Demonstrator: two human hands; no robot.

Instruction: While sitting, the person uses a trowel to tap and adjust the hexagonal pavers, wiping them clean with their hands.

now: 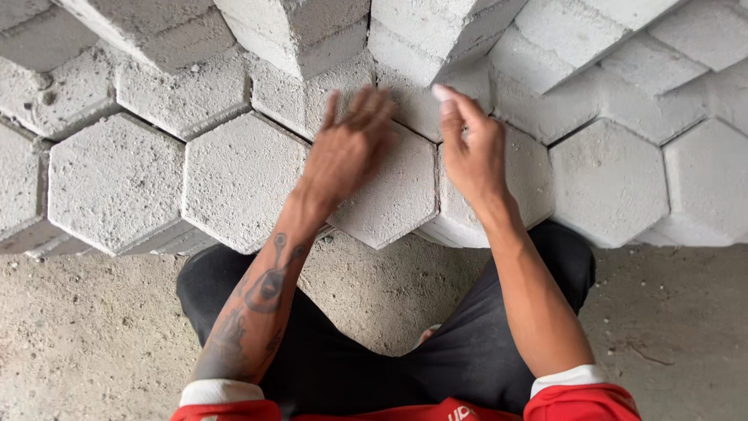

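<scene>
Hands work at the grey hexagonal concrete paver [389,195] in the front row. The left hand [347,148] lies flat and open on it; the right hand [467,152], half curled, holds nothing beside it. Better to grip opposite edges firmly.

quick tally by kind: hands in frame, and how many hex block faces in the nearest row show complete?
Hands: 2, the left hand and right hand, both over one hexagonal block
Hexagonal block faces fully or nearly fully visible, nearest row: 5
Total: 7
More blocks stacked behind are cut off, so left out.
</scene>
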